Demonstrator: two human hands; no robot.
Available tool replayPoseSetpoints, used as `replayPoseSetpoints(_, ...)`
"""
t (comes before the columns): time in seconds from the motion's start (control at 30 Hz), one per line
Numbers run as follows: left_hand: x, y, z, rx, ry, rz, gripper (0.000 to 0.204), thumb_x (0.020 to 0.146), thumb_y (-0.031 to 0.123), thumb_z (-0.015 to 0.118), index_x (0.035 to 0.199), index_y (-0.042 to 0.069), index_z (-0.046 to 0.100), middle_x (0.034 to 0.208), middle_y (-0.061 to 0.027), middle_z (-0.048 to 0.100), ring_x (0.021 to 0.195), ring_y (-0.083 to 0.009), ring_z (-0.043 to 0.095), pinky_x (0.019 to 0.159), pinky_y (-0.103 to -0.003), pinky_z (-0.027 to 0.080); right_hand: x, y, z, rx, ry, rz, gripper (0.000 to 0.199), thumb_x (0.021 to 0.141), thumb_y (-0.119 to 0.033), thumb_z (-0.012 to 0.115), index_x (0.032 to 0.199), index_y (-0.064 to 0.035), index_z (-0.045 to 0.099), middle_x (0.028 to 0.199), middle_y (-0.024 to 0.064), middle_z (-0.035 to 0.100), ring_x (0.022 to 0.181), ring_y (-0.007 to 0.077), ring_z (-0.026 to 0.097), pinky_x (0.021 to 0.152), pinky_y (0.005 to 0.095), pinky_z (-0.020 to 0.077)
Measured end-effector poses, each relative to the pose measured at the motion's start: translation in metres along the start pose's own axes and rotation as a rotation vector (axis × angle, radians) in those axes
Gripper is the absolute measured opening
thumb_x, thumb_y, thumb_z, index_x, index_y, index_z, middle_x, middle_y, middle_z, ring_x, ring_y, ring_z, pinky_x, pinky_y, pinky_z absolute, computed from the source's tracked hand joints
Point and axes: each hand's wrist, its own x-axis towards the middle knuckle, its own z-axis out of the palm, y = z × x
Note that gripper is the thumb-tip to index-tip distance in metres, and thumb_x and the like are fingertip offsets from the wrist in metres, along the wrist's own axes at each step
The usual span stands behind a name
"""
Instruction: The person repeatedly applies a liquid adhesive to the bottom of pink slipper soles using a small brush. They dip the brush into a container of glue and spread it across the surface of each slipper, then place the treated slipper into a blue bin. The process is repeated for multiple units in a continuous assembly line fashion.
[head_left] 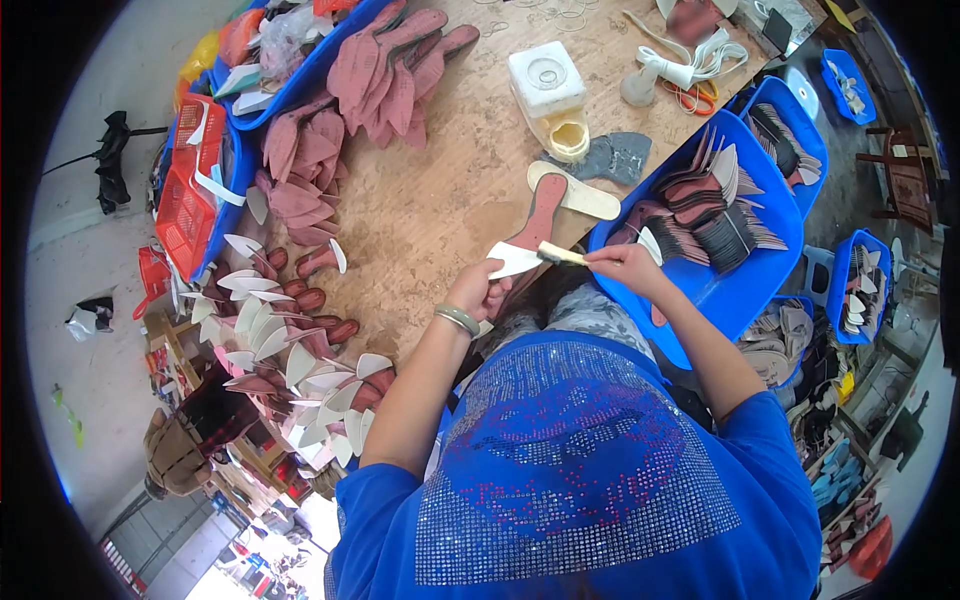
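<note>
The left hand [478,292] is pinching a white insole piece [513,259]; the right hand [622,264] is gripping a brush [562,254] just beside those fingers, with many finished pieces [290,350] piled left and a stack [715,205] waiting right.

We are in a shoe workshop. Our wooden bench [440,190] is heaped with reddish insole pieces [395,65], and folded pieces with white linings [275,340] pile up along its left edge. Blue bins [745,280] of stacked dark cut parts [715,215] stand on our right (more bins behind them). A glue pot [548,85], a small brush [562,255] and orange-handled scissors [697,97] complete the picture.
</note>
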Motion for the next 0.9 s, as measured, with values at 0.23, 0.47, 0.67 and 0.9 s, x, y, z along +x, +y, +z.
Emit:
replayPoseSetpoints(0.23,0.002,0.002,-0.008,0.061,0.01,0.017,0.017,0.092,0.023,0.048,0.084,0.008,0.052,0.061,0.0004,0.051,0.044,-0.006,0.034,0.038,-0.021,0.024,0.038,0.011,-0.014,-0.246,0.152,0.008,0.023,0.082,-0.027,0.065,0.099,-0.0133,0.072,0.075,0.0115,0.068,0.069,0.0226,0.068,0.063,0.0338,0.0518)
replayPoseSetpoints(0.47,0.005,0.007,-0.016,0.336,0.065,0.091,0.022,0.089,0.021,0.049,0.073,0.008,0.055,0.059,-0.0007,0.053,0.044,-0.0069,0.035,0.039,-0.024,0.027,0.081,-0.005,-0.041,-0.502,0.261,-0.054,0.023,0.08,-0.032,0.062,0.095,-0.018,0.073,0.075,0.0124,0.067,0.068,0.029,0.066,0.064,0.0385,0.0526)
replayPoseSetpoints(0.67,-0.001,0.011,0.001,0.502,0.109,0.203,0.024,0.084,0.021,0.051,0.069,0.004,0.06,0.055,-0.0047,0.056,0.043,-0.0093,0.044,0.04,-0.027,0.033,0.115,-0.016,-0.035,-0.735,0.251,-0.165,0.021,0.08,-0.031,0.059,0.089,-0.0202,0.074,0.077,0.0101,0.068,0.07,0.029,0.065,0.066,0.0408,0.0532)
replayPoseSetpoints(0.9,-0.005,0.005,0.014,0.484,0.148,0.254,0.023,0.083,0.018,0.05,0.071,0.002,0.06,0.056,-0.0064,0.057,0.043,-0.0108,0.046,0.041,-0.027,0.035,0.099,-0.03,-0.021,-0.746,0.127,-0.294,0.021,0.08,-0.03,0.059,0.09,-0.0197,0.073,0.077,0.0089,0.068,0.07,0.0288,0.066,0.064,0.0415,0.0524)
